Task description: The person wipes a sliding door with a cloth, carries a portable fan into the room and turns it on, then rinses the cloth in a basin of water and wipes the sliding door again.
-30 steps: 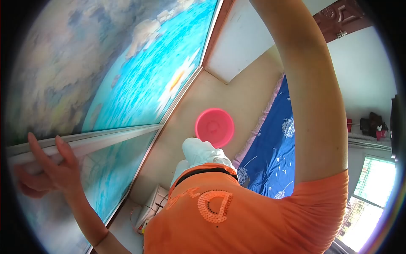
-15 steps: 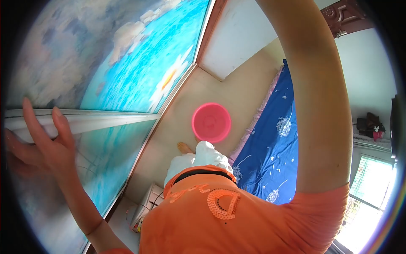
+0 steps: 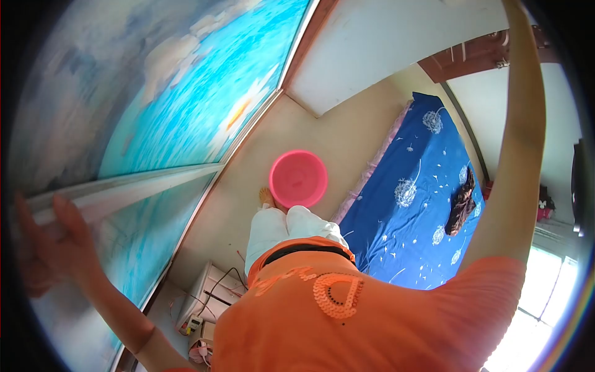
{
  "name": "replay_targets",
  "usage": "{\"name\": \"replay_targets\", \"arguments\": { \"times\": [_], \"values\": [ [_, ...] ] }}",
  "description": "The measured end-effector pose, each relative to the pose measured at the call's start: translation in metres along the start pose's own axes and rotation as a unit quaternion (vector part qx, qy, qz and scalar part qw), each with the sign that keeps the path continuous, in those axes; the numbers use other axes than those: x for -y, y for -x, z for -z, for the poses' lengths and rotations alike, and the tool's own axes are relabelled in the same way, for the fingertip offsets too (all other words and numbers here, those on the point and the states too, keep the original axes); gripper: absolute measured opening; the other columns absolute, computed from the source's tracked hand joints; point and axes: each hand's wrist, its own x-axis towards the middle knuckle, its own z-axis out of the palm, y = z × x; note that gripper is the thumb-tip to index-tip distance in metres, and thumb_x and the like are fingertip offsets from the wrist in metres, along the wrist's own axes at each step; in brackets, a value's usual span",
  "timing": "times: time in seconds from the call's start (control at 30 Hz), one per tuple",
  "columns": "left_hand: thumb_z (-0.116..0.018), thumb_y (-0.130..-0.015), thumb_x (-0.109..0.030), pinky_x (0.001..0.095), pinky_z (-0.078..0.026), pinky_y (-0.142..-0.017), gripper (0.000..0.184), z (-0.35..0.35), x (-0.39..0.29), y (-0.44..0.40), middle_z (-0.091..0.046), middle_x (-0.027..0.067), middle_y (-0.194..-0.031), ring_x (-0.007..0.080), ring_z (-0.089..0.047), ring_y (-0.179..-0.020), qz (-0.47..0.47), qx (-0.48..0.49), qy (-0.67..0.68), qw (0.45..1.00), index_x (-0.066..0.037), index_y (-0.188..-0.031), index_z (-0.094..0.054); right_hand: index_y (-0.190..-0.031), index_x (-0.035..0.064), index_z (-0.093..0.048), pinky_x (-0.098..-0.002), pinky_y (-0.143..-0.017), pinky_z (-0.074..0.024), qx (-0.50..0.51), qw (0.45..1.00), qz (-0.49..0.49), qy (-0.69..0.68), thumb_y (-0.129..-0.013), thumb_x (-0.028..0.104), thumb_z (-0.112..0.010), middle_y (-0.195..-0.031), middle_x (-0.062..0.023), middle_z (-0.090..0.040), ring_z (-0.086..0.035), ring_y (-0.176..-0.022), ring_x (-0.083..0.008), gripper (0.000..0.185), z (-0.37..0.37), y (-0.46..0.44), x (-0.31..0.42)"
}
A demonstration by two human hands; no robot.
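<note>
While the left hand (image 3: 59, 248) meets the white edge (image 3: 136, 189) of a picture panel (image 3: 204, 74), the right arm (image 3: 514, 136) reaches up, nearly straight.

The panel stands at the person's left. Its edge runs lengthwise from that hand toward the floor, pointing right and slightly up in view. The left forearm slants up to it, fingers spread, two tips lapping the edge; blur hides whether they grip. The right fingers cannot be told. Beyond lie a blue sheet (image 3: 396, 204) and a pink basin (image 3: 299, 178).
</note>
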Motion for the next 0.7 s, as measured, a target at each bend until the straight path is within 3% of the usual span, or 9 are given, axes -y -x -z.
{"name": "replay_targets", "arguments": {
  "times": [0.1, 0.17, 0.23, 0.3, 0.37, 0.4, 0.5, 0.67, 0.7],
  "values": [
    [-0.058, -0.074, -0.040, 0.0345, -0.039, -0.071, 0.039, 0.001, 0.003, 0.005, -0.059, 0.0096, -0.086, 0.0233, -0.053, -0.082, 0.004, 0.005, 0.057, 0.998, -0.009, -0.098, -0.059, -0.098, -0.0083, -0.047, -0.0404, -0.081, -0.0379, -0.016, 0.995, 0.037, 0.090, -0.078, 0.012, -0.044, -0.099, -0.0225, -0.047, -0.048, -0.091, -0.0296, 0.029, -0.010, -0.001, -0.042],
    [-0.060, -0.076, -0.032, 0.0296, -0.043, -0.071, 0.040, 0.001, 0.005, 0.007, -0.060, 0.0121, -0.088, 0.0228, -0.058, -0.078, 0.008, 0.008, 0.093, 0.996, -0.001, -0.101, -0.056, -0.100, -0.0087, -0.045, -0.0412, -0.082, -0.0374, -0.005, 0.998, 0.038, 0.057, -0.080, 0.012, -0.043, -0.100, -0.0220, -0.046, -0.047, -0.092, -0.0294, 0.029, -0.013, 0.006, -0.053],
    [-0.061, -0.076, -0.028, 0.0271, -0.046, -0.071, 0.041, 0.002, 0.004, 0.008, -0.061, 0.0133, -0.089, 0.0226, -0.060, -0.076, 0.007, 0.012, 0.113, 0.994, 0.003, -0.102, -0.055, -0.102, -0.0092, -0.043, -0.0419, -0.082, -0.0368, 0.009, 0.999, 0.038, 0.021, -0.081, 0.012, -0.042, -0.101, -0.0214, -0.045, -0.046, -0.093, -0.0292, 0.030, -0.025, 0.008, -0.061],
    [-0.061, -0.077, -0.028, 0.0269, -0.046, -0.071, 0.041, 0.000, 0.002, 0.007, -0.060, 0.0143, -0.090, 0.0226, -0.060, -0.075, 0.014, -0.004, 0.094, 0.995, 0.004, -0.101, -0.055, -0.105, -0.0092, -0.041, -0.0426, -0.083, -0.0358, -0.072, 0.992, 0.089, 0.054, -0.083, 0.015, -0.041, -0.103, -0.0205, -0.043, -0.043, -0.096, -0.0291, 0.033, -0.041, 0.010, -0.072],
    [-0.061, -0.077, -0.028, 0.0269, -0.047, -0.071, 0.041, -0.002, -0.001, 0.007, -0.060, 0.0153, -0.091, 0.0227, -0.060, -0.075, 0.024, -0.016, 0.101, 0.994, 0.004, -0.101, -0.055, -0.106, -0.0092, -0.040, -0.0419, -0.084, -0.0357, -0.051, 0.993, 0.084, 0.066, -0.083, 0.014, -0.041, -0.104, -0.0203, -0.042, -0.042, -0.098, -0.0286, 0.033, -0.042, 0.010, -0.071],
    [-0.057, -0.075, -0.040, 0.0300, -0.036, -0.070, 0.041, -0.002, -0.003, 0.003, -0.057, 0.0109, -0.092, 0.0223, -0.050, -0.081, 0.037, -0.058, 0.155, 0.986, -0.007, -0.099, -0.059, -0.107, -0.0092, -0.040, -0.0412, -0.085, -0.0355, -0.042, 0.993, 0.076, 0.074, -0.083, 0.013, -0.042, -0.105, -0.0202, -0.042, -0.041, -0.099, -0.0282, 0.033, -0.041, 0.010, -0.070],
    [-0.053, -0.075, -0.052, 0.0337, -0.025, -0.069, 0.041, 0.005, -0.015, -0.013, -0.047, 0.0079, -0.100, 0.0218, -0.036, -0.091, 0.050, -0.102, 0.233, 0.966, -0.020, -0.096, -0.063, -0.107, -0.0091, -0.040, -0.0416, -0.086, -0.0348, -0.040, 0.996, 0.060, 0.046, -0.083, 0.012, -0.043, -0.104, -0.0200, -0.042, -0.041, -0.099, -0.0283, 0.032, -0.040, 0.011, -0.066],
    [-0.051, -0.076, -0.053, 0.0348, -0.025, -0.070, 0.041, 0.018, -0.021, -0.022, -0.042, 0.0104, -0.100, 0.0213, -0.035, -0.092, 0.026, -0.120, 0.117, 0.986, -0.021, -0.097, -0.063, -0.114, -0.0108, -0.036, -0.0426, -0.091, -0.0311, 0.027, 0.998, 0.024, 0.041, -0.083, 0.013, -0.044, -0.112, -0.0222, -0.041, -0.039, -0.105, -0.0284, 0.040, -0.035, 0.009, -0.068],
    [-0.051, -0.076, -0.053, 0.0349, -0.025, -0.071, 0.041, 0.020, -0.022, -0.024, -0.041, 0.0107, -0.100, 0.0213, -0.035, -0.093, 0.018, -0.126, 0.092, 0.988, -0.021, -0.097, -0.063, -0.102, -0.0032, -0.043, -0.0404, -0.086, -0.0342, -0.081, 0.991, 0.091, 0.057, -0.082, 0.016, -0.044, -0.105, -0.0168, -0.046, -0.044, -0.097, -0.0280, 0.028, -0.044, 0.010, -0.077]
  ]
}}
